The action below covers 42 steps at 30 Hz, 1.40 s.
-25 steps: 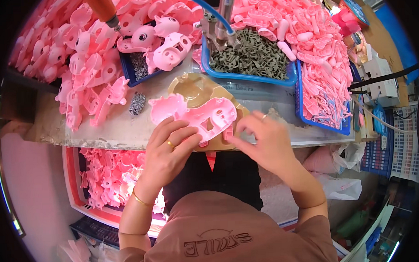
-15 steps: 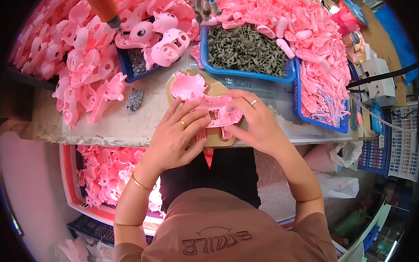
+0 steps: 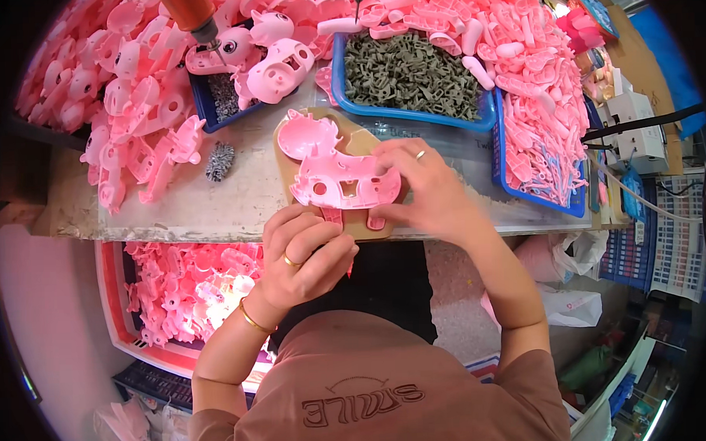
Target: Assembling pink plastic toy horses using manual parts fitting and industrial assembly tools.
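A pink plastic animal-shaped toy shell half (image 3: 332, 178), hollow side up, lies in a tan fixture block (image 3: 355, 139) at the bench's front edge. Its round head part is at the upper left and two short legs point toward me. My right hand (image 3: 430, 188) holds the shell's right end between thumb and fingers. By the left leg, my left hand (image 3: 304, 253) is closed, its fingers curled together; whatever they hold is hidden. A orange-bodied power screwdriver (image 3: 190, 12) hangs at the upper left, above the parts.
Heaps of pink shells (image 3: 131, 96) cover the back left. A blue tray of dark grey small parts (image 3: 410, 78) stands behind the fixture, and a blue basket of pink pieces (image 3: 541, 152) at right. Screws sit in a small dark blue tray (image 3: 223, 97); a clump of screws (image 3: 219, 161) lies nearby.
My left hand has drawn back from over the shell toward me, and its fingers have curled in. More of the shell shows. My right hand stays at the right end.
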Tool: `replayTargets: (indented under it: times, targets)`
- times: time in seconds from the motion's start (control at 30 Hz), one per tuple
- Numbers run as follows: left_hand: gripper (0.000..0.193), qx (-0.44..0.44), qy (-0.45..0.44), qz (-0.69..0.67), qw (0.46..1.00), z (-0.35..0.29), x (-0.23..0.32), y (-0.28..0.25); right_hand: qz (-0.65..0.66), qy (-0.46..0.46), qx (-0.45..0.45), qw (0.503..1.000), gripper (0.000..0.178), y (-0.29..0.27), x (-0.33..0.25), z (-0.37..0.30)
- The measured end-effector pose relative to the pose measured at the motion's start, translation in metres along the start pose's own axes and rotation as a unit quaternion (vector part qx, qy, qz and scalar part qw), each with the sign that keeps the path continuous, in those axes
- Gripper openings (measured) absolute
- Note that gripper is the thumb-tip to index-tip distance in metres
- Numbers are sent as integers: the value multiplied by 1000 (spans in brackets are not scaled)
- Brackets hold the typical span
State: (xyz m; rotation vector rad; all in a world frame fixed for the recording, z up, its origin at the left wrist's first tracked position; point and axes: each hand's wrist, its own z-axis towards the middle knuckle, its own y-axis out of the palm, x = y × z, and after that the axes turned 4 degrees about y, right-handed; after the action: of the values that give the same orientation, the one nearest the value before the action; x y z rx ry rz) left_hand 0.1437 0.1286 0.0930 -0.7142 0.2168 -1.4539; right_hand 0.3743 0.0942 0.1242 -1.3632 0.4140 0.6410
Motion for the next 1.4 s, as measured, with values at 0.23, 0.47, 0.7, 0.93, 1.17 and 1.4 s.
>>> replayTargets:
  times: [0.23, 0.47, 0.7, 0.93, 1.17, 1.4]
  targets:
    - [35, -28, -19, -1, 999, -7, -8, 1, -24, 6, 35, 999, 60, -3, -4, -11]
    - [39, -128, -28, 13, 991, -5, 5, 18, -107, -28, 22, 994, 55, -6, -6, -10]
    - [43, -156, -28, 70, 985, -17, 9, 23, -122, -28, 12, 992, 54, -7, -8, -10]
    - [43, -131, -49, 60, 988, -22, 13, 27, -124, -7, 13, 992, 52, -7, -13, -14]
    - [43, -151, -71, 61, 984, -22, 13, 27, -157, -24, 25, 987, 52, -2, -14, -14]
    - [44, -150, -58, 65, 985, -21, 12, 26, -143, -12, 2, 990, 53, -7, -17, -9]
